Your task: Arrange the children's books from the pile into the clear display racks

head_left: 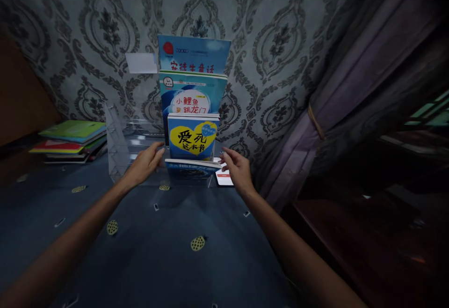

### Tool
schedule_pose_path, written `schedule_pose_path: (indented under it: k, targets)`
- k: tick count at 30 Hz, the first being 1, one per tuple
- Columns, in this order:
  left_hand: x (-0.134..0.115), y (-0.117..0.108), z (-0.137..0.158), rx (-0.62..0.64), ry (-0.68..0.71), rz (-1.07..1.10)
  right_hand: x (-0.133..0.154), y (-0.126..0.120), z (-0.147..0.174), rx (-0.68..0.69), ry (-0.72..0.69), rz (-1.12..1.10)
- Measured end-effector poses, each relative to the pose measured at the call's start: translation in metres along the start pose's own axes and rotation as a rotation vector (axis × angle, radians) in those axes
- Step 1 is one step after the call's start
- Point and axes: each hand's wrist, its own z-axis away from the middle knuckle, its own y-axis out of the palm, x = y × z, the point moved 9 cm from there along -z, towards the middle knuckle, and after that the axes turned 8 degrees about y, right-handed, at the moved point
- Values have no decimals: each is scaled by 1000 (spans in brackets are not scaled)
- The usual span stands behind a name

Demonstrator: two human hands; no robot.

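A clear tiered book rack [114,144] stands against the wall with books upright in its right part. At the back is a tall blue book [194,50], then a blue-green book [191,95] with a white oval. Ahead of these stands a blue book with a yellow heart [192,137]. Lowest, in front, a dark blue book [191,170] leans with its top edge showing. My left hand [147,162] is beside the left edges of the front books, fingers apart. My right hand [237,167] hovers by their right edges, thumb and fingers parted, holding nothing visible.
A stack of colourful books [75,139] lies at the left. A lit phone [224,178] sits behind my right hand. A white card [142,63] shows above the rack's left side. A tied purple curtain [308,125] hangs at the right. The blue cloth [157,252] has pineapple prints.
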Motion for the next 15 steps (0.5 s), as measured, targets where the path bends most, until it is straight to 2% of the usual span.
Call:
schedule_pose_path:
  k: [4,9,12,15]
  targets:
    - [10,-5,20,-66,-15,69,-15,-6,22,-17,101,-35]
    - [29,1,50,-53,-53,165,-32,-8,57,-38,219,-51]
    - [40,9,72,-29,-78,169,-40,-1,83,-46,271,-52]
    - [50,19,93,34,-84,159,-51,16,112,-31,353,-50]
